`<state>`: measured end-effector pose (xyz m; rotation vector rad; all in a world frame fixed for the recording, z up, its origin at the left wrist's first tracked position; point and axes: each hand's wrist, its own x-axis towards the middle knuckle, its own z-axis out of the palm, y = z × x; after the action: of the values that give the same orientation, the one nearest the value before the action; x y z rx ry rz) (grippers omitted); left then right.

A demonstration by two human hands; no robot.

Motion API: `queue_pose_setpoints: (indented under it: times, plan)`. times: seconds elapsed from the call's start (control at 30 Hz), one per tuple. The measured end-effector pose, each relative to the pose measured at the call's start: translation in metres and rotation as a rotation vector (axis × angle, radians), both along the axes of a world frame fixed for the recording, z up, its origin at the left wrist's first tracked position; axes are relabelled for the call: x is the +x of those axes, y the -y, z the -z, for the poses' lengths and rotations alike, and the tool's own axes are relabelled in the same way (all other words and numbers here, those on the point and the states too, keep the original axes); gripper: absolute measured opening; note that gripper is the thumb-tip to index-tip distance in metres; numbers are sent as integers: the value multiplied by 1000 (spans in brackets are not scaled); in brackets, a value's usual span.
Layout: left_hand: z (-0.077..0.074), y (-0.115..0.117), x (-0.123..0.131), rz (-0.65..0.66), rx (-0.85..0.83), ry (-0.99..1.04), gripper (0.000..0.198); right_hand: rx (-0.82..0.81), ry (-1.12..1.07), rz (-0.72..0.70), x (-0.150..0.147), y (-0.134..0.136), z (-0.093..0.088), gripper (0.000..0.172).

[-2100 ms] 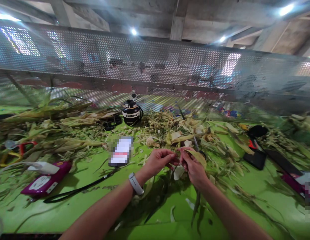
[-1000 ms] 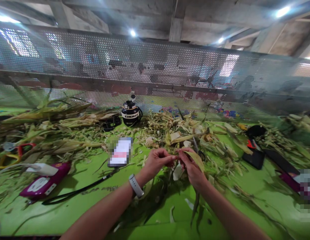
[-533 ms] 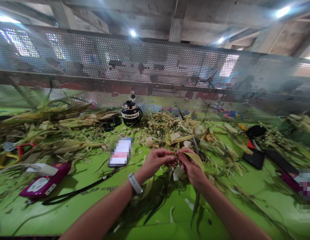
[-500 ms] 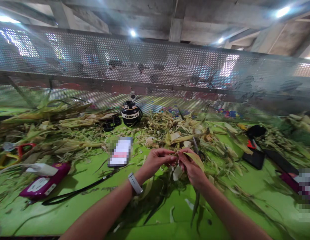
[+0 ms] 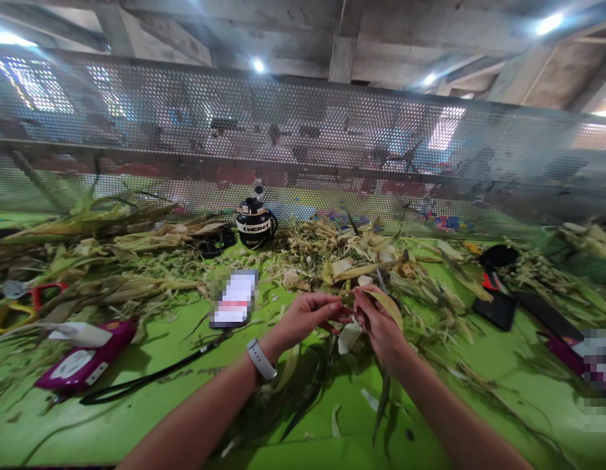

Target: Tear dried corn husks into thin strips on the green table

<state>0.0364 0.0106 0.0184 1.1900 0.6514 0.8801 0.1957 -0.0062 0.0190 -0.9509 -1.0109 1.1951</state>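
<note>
In front of me, both hands meet over the middle of the table. My left hand (image 5: 310, 316), with a white-strapped watch (image 5: 261, 360) on the wrist, is closed with its fingers bent toward the right; what its fingertips hold is too small to make out. My right hand (image 5: 382, 326) pinches a pale yellow-green corn husk (image 5: 387, 304) that curves over the fingers. Between and below the hands a whitish husk piece (image 5: 349, 337) shows. A pair of scissors (image 5: 381, 279) lies just behind the right hand, its handles partly hidden.
Behind lie heaps of dry husks (image 5: 322, 245) and a black bottle (image 5: 254, 224). To the left are a phone (image 5: 238, 297) with a strap, a purple power bank (image 5: 75, 365) and red-and-yellow scissors (image 5: 26, 307). A dark device (image 5: 496, 308) lies right. A perforated screen (image 5: 303, 143) closes off the back.
My right hand has shifted slightly right and down with the husk, whose curve now arches over the fingers. The fingers of my left hand have straightened a little.
</note>
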Motion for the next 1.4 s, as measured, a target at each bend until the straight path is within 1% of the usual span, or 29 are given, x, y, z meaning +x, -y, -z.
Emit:
queue_pose_setpoints:
  times: [0.17,0.37,0.57,0.77,0.97,1.1,1.23,1.4]
  plan:
    - [0,-1,0,-10,32,-13,36,10,-17,-18,0,0,1,24]
    - [1,-1,-2,29,67,-18,38,-11,-19,7,1,-1,-1,25]
    - [5,-3,1,-53,32,-28,41,-17,-3,22,-2,0,1,27]
    - [6,-4,1,-99,55,-51,33,-25,41,23,-5,1,3,28]
    - [6,-3,1,-145,58,-51,29,0,68,-10,-6,3,4,29]
    - [5,-3,1,-139,65,-48,28,-8,95,-9,-6,3,5,30]
    - [4,-2,1,-139,59,-53,30,3,95,-23,-5,2,6,28]
    - [2,-1,2,-89,52,-29,34,20,75,-19,-3,-1,7,24]
